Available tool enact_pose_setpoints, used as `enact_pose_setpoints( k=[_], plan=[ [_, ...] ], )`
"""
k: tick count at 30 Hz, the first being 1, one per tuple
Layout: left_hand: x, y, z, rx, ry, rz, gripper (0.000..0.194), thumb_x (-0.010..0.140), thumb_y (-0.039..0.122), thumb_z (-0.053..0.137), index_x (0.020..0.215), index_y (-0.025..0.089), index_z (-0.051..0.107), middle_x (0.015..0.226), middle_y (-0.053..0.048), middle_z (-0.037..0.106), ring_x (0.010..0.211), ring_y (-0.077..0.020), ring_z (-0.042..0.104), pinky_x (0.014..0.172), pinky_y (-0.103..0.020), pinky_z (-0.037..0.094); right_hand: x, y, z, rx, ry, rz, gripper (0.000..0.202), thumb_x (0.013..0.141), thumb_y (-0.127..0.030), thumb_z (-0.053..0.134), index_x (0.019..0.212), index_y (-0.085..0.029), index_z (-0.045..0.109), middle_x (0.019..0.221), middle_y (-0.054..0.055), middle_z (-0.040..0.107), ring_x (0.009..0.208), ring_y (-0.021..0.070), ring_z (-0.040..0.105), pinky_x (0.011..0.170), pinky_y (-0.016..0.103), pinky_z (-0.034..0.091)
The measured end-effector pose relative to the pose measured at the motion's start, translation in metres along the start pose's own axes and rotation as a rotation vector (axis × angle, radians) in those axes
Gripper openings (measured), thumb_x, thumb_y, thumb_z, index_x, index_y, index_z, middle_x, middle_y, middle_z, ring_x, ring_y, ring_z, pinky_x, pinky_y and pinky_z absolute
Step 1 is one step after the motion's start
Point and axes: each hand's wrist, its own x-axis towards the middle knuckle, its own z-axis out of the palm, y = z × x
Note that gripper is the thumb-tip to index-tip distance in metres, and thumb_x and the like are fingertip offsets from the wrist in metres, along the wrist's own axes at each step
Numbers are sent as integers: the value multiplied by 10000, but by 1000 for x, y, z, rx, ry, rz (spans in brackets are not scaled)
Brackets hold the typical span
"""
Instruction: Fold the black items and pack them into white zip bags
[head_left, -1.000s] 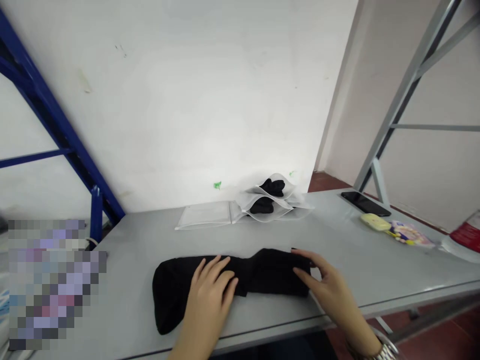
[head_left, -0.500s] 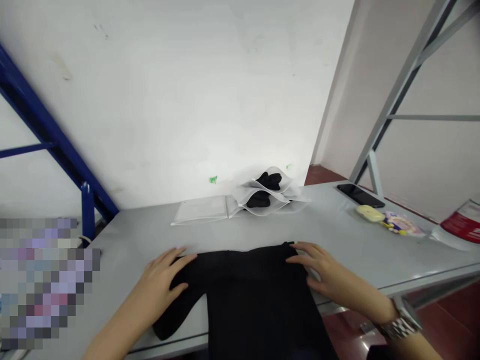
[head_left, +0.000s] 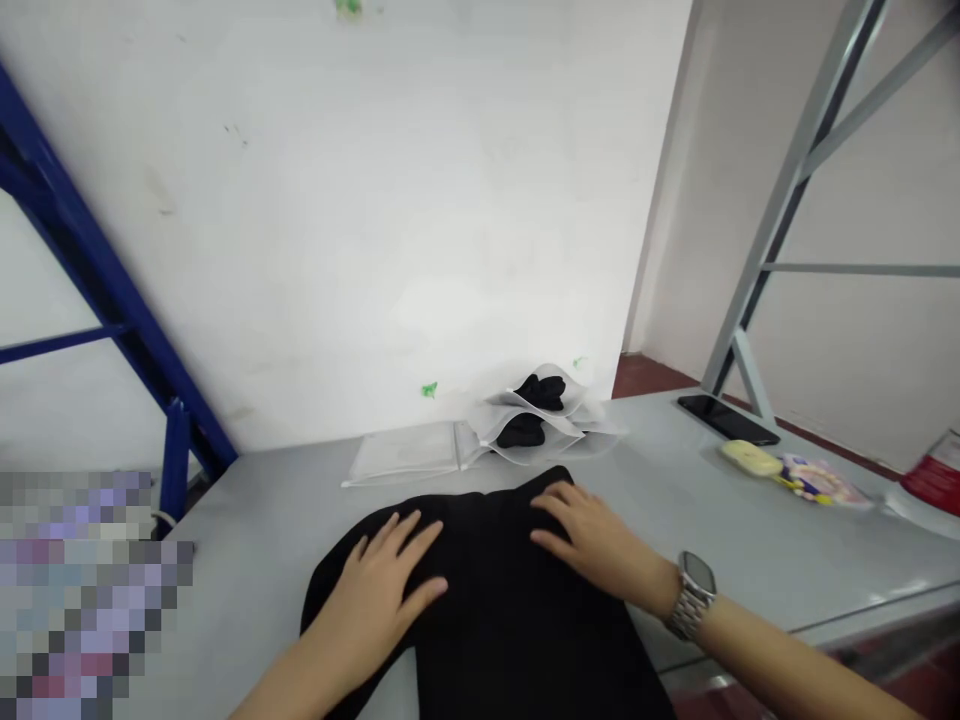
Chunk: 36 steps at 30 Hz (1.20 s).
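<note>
Head view: left hand [head_left: 375,590] open, fingers spread, palm down on black cloth [head_left: 495,590]. Right hand [head_left: 592,540] half open, fingers a bit curled, fingertips on cloth's upper right part; can't tell if it grips. Watch [head_left: 694,595] on right wrist. Cloth lies on table [head_left: 255,520], in front of bags [head_left: 536,425], mostly flat, one part curving down at left, wide part running over the near edge. Bags hold black stuff. Phone [head_left: 727,419] right of bags.

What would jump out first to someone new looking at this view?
The big black cloth at the table's near edge, with the left hand and right hand spread flat on it. Next, the clear pouches by the white wall, two holding black bundles.
</note>
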Motion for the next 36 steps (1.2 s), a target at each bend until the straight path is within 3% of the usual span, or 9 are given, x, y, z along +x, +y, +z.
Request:
enact_pose_setpoints(
  k=[5, 9, 14, 17, 19, 24, 27, 31, 36],
  plan=[
    [8, 2, 11, -53, -187, -77, 573, 862, 568, 393, 1397, 387, 298, 1529, -45, 165, 1381, -382, 94, 1006, -686, 153, 8, 0, 14, -74, -35, -21, 254, 876, -322, 521, 1072, -191, 616, 1048, 104, 624, 978, 258, 579, 828, 432, 474],
    [34, -3, -2, -74, -250, -28, 612, 827, 621, 413, 1361, 324, 413, 1501, -93, 269, 1373, -386, 157, 1029, -655, 149, 55, 10, 10, -32, 135, -78, 245, 897, -156, 404, 1045, -157, 599, 1036, 109, 612, 986, 228, 559, 863, 395, 471],
    [60, -6, -2, -91, 35, -106, 570, 869, 535, 400, 1315, 187, 470, 1439, -169, 381, 1367, -356, 224, 1055, -611, 148, 99, 24, 20, -245, 294, -59, 295, 798, -57, 450, 1071, -91, 557, 1043, 158, 592, 1018, 301, 512, 884, 446, 411],
    [66, -12, 2, -394, 246, -192, 563, 824, 515, 503, 1256, 154, 507, 1420, -173, 408, 1365, -344, 233, 1085, -574, 119, 104, 26, 24, -244, 320, -57, 233, 811, -58, 422, 988, -93, 571, 957, 145, 597, 966, 297, 515, 858, 440, 398],
    [65, -11, 0, -642, 294, -218, 521, 843, 551, 448, 1131, 138, 580, 1282, -175, 551, 1260, -318, 428, 1063, -512, 271, 101, 22, 24, -249, 320, -85, 218, 796, -81, 453, 974, -109, 577, 968, 147, 597, 948, 298, 509, 835, 438, 399],
    [58, 21, -9, -1279, -3, -301, 597, 870, 616, 327, 1021, 108, 603, 1023, -175, 676, 888, -275, 675, 660, -388, 574, 85, -8, 21, -229, 286, -431, 230, 838, -174, 422, 990, -171, 595, 930, 120, 625, 858, 252, 510, 767, 415, 413],
    [59, 27, -9, -1379, 95, -377, 402, 847, 470, 514, 1048, 128, 582, 995, -132, 685, 881, -253, 672, 669, -362, 574, 77, -22, 22, -181, 283, -669, 291, 887, -186, 323, 986, -210, 595, 867, 82, 634, 800, 211, 509, 766, 395, 426],
    [74, -10, -20, -1167, 359, -481, 263, 857, 351, 506, 1007, 144, 566, 952, -91, 686, 808, -215, 675, 636, -305, 550, 69, -16, 21, -81, 404, -745, 251, 879, -285, 341, 945, -224, 575, 816, 71, 605, 774, 215, 511, 800, 446, 436],
    [107, -66, -44, -918, 428, -610, 242, 815, 304, 602, 967, 118, 571, 853, -64, 660, 732, -193, 658, 629, -319, 522, 67, -6, 14, 64, 650, -422, 178, 730, -229, 538, 899, -186, 504, 1141, 163, 528, 1077, 303, 486, 870, 492, 423]
  ],
)
